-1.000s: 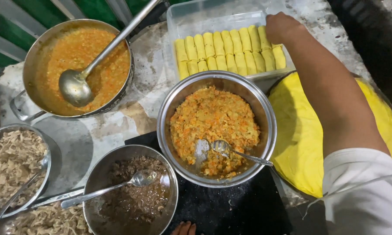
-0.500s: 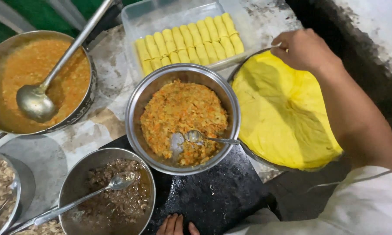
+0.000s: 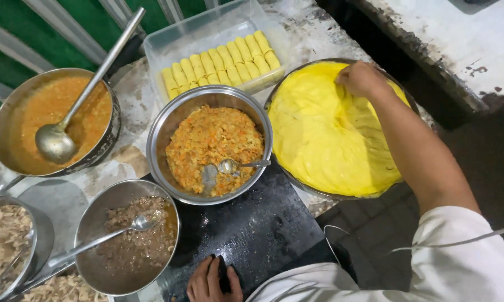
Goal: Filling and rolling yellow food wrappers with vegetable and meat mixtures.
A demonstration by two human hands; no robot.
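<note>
While left hand [image 3: 214, 279] lies flat near, right hand [image 3: 363, 78] pinches yellow sheet [image 3: 324, 134] at its far edge, grip pressed together

Food-stall kitchen: filling bowls [image 3: 210, 146], griddle [image 3: 252, 235]

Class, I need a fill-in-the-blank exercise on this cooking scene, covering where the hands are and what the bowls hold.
1. The right hand rests on a stack of thin ____ sheets.
2. The left hand presses on the ____ board.
3. The spoon lies in the bowl of ____ filling.
4. The rolls sit in a clear ____ tub.

Missing words: yellow; black; orange; plastic
</note>
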